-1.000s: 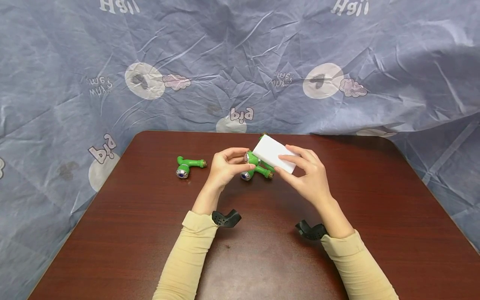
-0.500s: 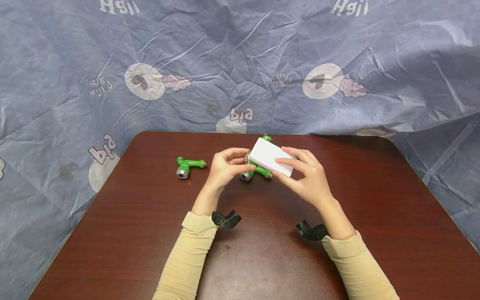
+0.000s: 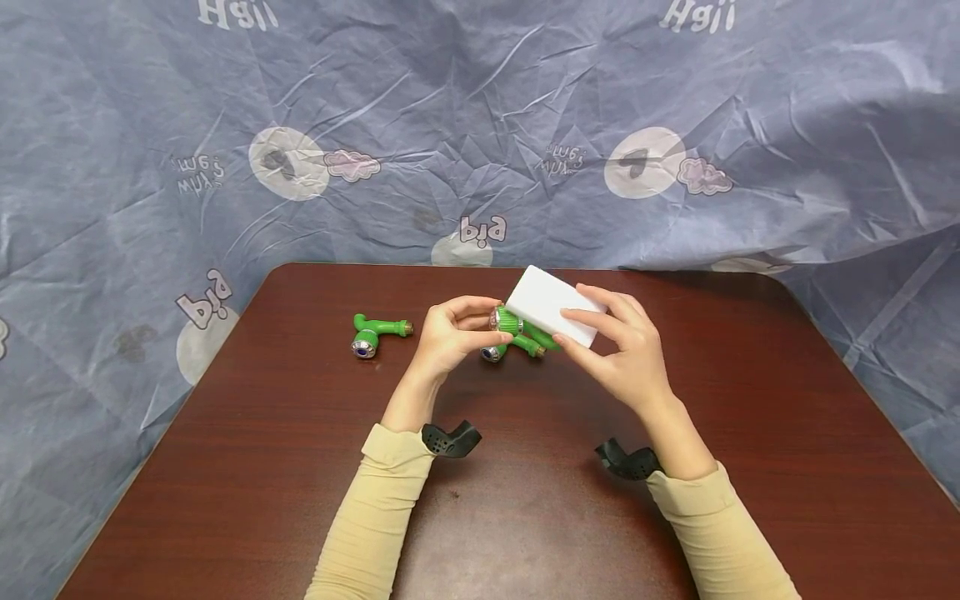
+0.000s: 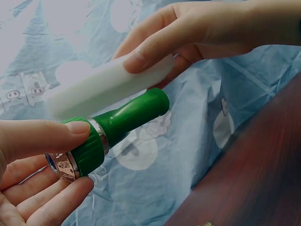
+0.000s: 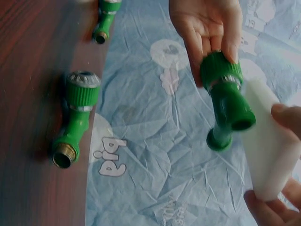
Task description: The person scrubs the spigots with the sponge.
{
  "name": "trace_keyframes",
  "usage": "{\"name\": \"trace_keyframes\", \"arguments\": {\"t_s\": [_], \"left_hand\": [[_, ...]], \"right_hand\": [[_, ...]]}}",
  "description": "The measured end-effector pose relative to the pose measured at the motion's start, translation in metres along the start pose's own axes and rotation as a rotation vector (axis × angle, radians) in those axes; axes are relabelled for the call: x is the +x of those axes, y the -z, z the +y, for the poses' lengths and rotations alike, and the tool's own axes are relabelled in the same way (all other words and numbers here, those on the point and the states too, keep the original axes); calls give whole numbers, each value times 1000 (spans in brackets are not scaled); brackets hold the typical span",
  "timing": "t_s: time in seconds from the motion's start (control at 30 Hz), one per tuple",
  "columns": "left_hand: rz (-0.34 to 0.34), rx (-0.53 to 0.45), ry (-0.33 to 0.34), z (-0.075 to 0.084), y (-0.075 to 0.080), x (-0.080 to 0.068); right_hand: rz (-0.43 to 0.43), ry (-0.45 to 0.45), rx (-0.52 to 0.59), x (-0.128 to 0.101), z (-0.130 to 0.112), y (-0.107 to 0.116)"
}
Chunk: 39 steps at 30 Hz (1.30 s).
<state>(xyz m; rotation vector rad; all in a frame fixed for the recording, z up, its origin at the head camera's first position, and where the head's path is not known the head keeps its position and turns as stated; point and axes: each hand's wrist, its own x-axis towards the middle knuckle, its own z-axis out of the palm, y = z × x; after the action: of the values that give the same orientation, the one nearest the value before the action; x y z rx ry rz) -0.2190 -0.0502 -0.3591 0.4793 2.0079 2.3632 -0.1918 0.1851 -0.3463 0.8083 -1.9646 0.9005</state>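
My left hand [image 3: 450,333] holds a green faucet [image 4: 136,115] up above the table, thumb and fingers pinching its ribbed knob [image 4: 89,155] with a silvery collar. In the right wrist view the spout side of this faucet [image 5: 230,108] points away from the left hand. My right hand [image 3: 626,342] grips a white block-shaped sponge [image 3: 551,304] between thumb and fingers. The sponge lies along the far side of the faucet body in the left wrist view, and in the head view it covers much of the faucet.
A second green faucet [image 3: 365,340] lies on the brown table [image 3: 300,467] to the left. Another faucet [image 3: 529,344] with a brass threaded end lies beneath the hands. A blue-grey patterned cloth [image 3: 480,133] hangs behind the table.
The right hand shifts the sponge slightly down and left along the faucet, then back up and right, uncovering more of the green knob. The left hand stays almost still with the faucet.
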Motion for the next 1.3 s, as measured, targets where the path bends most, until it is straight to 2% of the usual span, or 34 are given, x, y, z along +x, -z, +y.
{"name": "trace_keyframes", "arguments": {"t_s": [0.13,0.33,0.43,0.53,0.63,0.7,0.83,0.9,1.0,1.13,1.23,1.3], "left_hand": [[-17,-28,-5,0,1,0],[-10,-47,-4,-1,2,-1],[11,-41,-2,0,2,-1],[37,-46,-3,1,2,-1],[52,-54,-10,3,3,-1],[55,-54,-14,3,3,-1],[70,-49,-17,2,4,0],[75,-48,-20,2,5,0],[81,-49,-24,1,5,1],[96,-54,-21,1,7,1],[108,-56,-22,2,8,1],[112,-54,-26,2,8,1]], "right_hand": [[-97,60,6,-1,-2,-2],[-154,61,38,-1,8,7],[-139,17,6,-1,12,12],[-60,-49,-56,-1,12,14],[2,-82,-64,0,10,14],[-23,-60,-37,1,10,14],[-147,14,25,1,10,16],[-180,23,28,1,12,18],[-166,-14,-19,1,14,23],[-90,-88,-108,1,14,26],[-64,-107,-99,2,13,28],[-89,-95,-68,3,12,28]]}}
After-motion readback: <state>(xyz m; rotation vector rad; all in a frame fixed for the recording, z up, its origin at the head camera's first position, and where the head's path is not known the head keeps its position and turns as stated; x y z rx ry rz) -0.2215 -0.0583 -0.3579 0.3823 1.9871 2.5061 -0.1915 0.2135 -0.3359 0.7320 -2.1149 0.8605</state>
